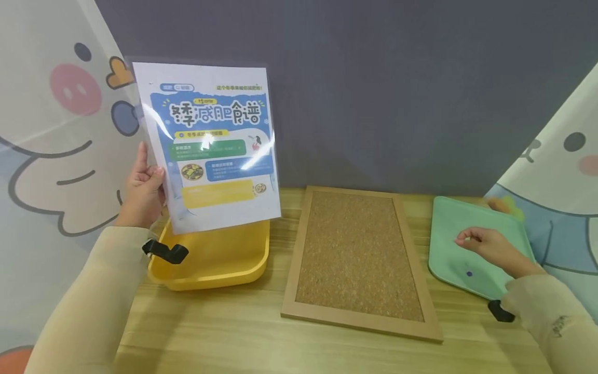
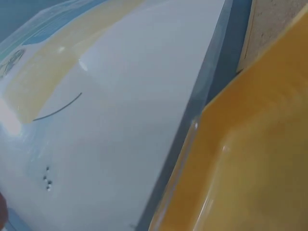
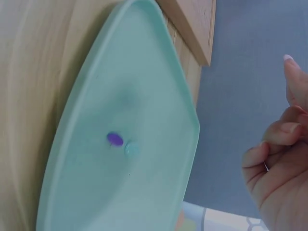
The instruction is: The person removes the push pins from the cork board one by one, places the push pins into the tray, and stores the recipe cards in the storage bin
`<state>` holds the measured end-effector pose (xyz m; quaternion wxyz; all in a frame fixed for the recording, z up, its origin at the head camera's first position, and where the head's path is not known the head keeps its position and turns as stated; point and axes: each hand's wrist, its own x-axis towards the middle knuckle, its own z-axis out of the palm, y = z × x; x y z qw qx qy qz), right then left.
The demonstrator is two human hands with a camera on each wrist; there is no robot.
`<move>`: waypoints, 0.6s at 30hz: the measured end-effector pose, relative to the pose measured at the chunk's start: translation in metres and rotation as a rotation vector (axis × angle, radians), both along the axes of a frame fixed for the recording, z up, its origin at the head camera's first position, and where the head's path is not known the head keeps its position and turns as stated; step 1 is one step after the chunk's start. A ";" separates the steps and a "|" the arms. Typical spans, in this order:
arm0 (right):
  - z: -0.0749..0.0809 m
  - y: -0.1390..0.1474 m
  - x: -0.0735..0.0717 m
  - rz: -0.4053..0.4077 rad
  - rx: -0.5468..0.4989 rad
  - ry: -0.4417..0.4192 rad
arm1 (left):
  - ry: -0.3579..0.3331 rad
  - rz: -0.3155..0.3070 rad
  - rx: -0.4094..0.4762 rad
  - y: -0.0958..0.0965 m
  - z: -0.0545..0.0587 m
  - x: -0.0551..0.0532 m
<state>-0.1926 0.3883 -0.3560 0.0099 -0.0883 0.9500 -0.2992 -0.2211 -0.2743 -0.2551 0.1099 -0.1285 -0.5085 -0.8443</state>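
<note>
My left hand (image 1: 142, 195) grips the left edge of a laminated poster (image 1: 219, 208), thumb on its front. The sheet is held upright and tilted above a yellow tray (image 1: 210, 278), with white, blue, green and yellow print and glare across it. In the left wrist view, the poster's white lower part (image 2: 130, 96) hangs beside the tray wall. My right hand (image 1: 490, 249) hovers over a mint green tray (image 1: 448, 218), its fingers loosely bent and nothing visible in them. A purple pushpin (image 3: 115, 139) and a pale, see-through pin (image 3: 131, 148) lie in that tray.
A wood-framed cork board (image 1: 357, 254) lies on the wooden table (image 1: 210, 327) between the two trays. Behind the table stands a dark grey panel (image 1: 374, 93). Cartoon-printed cloths (image 1: 42, 171) hang at both sides.
</note>
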 end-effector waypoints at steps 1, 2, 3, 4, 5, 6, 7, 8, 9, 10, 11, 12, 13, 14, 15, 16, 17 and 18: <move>-0.001 0.003 0.001 -0.007 -0.002 0.007 | 0.002 0.002 0.018 -0.004 -0.001 0.002; -0.002 0.006 0.002 -0.012 -0.003 0.011 | 0.004 0.009 0.026 -0.008 -0.001 0.003; -0.002 0.008 0.002 -0.017 -0.003 0.013 | 0.016 0.009 0.054 -0.012 -0.001 0.005; -0.003 0.011 0.003 -0.021 0.004 0.016 | 0.038 0.001 0.081 -0.016 -0.001 0.006; -0.003 0.014 0.004 -0.026 0.009 0.012 | 0.058 0.000 0.102 -0.019 -0.001 0.007; -0.003 0.018 0.005 -0.027 0.014 0.004 | 0.073 0.004 0.118 -0.023 0.000 0.009; -0.004 0.021 0.006 -0.036 0.020 -0.002 | 0.085 0.011 0.128 -0.027 0.001 0.011; -0.004 0.024 0.007 -0.043 0.031 -0.009 | 0.090 0.027 0.113 -0.031 0.002 0.013; -0.005 0.027 0.009 -0.050 0.043 -0.014 | 0.097 0.043 0.108 -0.035 0.003 0.015; -0.006 0.030 0.010 -0.055 0.054 -0.021 | 0.094 0.069 0.083 -0.039 0.004 0.018; -0.007 0.033 0.011 -0.063 0.060 -0.030 | 0.087 0.093 0.068 -0.043 0.004 0.020; -0.007 0.036 0.013 -0.072 0.065 -0.036 | 0.075 0.110 0.053 -0.047 0.004 0.023; -0.008 0.039 0.015 -0.083 0.067 -0.045 | 0.066 0.129 0.032 -0.050 0.005 0.025; -0.009 0.042 0.016 -0.090 0.069 -0.048 | 0.058 0.139 0.019 -0.053 0.005 0.027; -0.010 0.045 0.018 -0.097 0.069 -0.052 | 0.057 0.137 0.027 -0.055 0.004 0.028; -0.011 0.049 0.019 -0.105 0.065 -0.059 | 0.052 0.136 0.023 -0.057 0.004 0.029; -0.011 0.053 0.021 -0.113 0.061 -0.065 | 0.055 0.124 0.038 -0.058 0.004 0.029; -0.012 0.056 0.022 -0.120 0.058 -0.074 | 0.062 0.112 0.056 -0.059 0.003 0.029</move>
